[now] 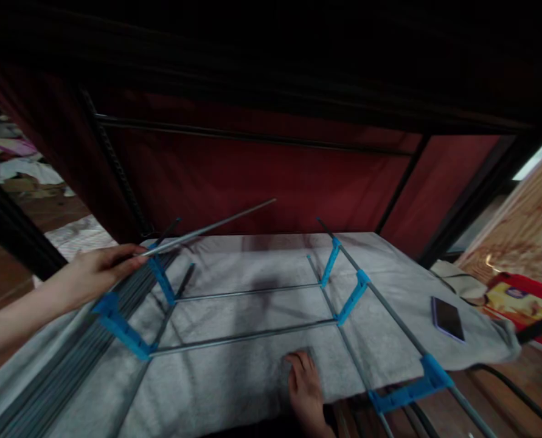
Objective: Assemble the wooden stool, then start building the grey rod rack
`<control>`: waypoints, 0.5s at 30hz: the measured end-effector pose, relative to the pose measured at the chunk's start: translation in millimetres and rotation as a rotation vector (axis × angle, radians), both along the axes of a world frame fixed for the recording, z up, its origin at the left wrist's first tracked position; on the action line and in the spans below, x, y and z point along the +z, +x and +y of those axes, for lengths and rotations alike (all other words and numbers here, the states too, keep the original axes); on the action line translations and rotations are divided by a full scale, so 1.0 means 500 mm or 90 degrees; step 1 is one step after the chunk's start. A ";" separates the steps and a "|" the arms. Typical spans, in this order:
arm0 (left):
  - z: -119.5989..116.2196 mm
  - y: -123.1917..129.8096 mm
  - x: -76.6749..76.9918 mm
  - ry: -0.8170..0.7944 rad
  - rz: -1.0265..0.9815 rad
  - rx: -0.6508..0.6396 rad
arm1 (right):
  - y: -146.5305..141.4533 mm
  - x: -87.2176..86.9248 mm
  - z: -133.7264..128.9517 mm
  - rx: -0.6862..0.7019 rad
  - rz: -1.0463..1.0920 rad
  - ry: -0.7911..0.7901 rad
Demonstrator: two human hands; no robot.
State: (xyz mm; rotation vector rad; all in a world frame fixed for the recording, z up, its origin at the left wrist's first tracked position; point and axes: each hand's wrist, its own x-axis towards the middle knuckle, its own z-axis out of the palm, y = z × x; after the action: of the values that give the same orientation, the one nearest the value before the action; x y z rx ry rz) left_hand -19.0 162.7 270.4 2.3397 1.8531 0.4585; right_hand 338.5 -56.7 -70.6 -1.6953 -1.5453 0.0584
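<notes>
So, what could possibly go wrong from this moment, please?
The left hand holds the metal rod by one end, so its free end might swing into the red panel. The right hand is off the blue-jointed frame, which could shift if pushed. The phone lies near the frame and might be knocked.

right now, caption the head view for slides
Left hand holds a metal rod beside blue brackets; right hand over grey cloth.

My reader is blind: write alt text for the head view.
A person's left hand holds a metal rod at the left of a frame of rods and blue connectors on pale cloth. The right hand is near the front; a phone lies at right.
</notes>
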 end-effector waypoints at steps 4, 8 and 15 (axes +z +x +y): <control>0.005 0.123 -0.019 -0.017 0.088 -0.145 | 0.013 0.023 0.015 0.021 0.139 0.019; 0.001 0.252 -0.033 0.037 0.144 -0.200 | 0.043 0.079 0.024 0.037 0.256 0.060; 0.032 0.320 -0.077 0.041 0.095 -0.226 | 0.114 0.193 0.027 -0.003 0.320 0.084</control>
State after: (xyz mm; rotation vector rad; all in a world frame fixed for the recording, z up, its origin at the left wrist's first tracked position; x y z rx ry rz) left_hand 140.9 178.8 231.8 2.7357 1.4424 0.3116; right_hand 395.7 -43.1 25.7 -1.4407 -1.1411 0.3458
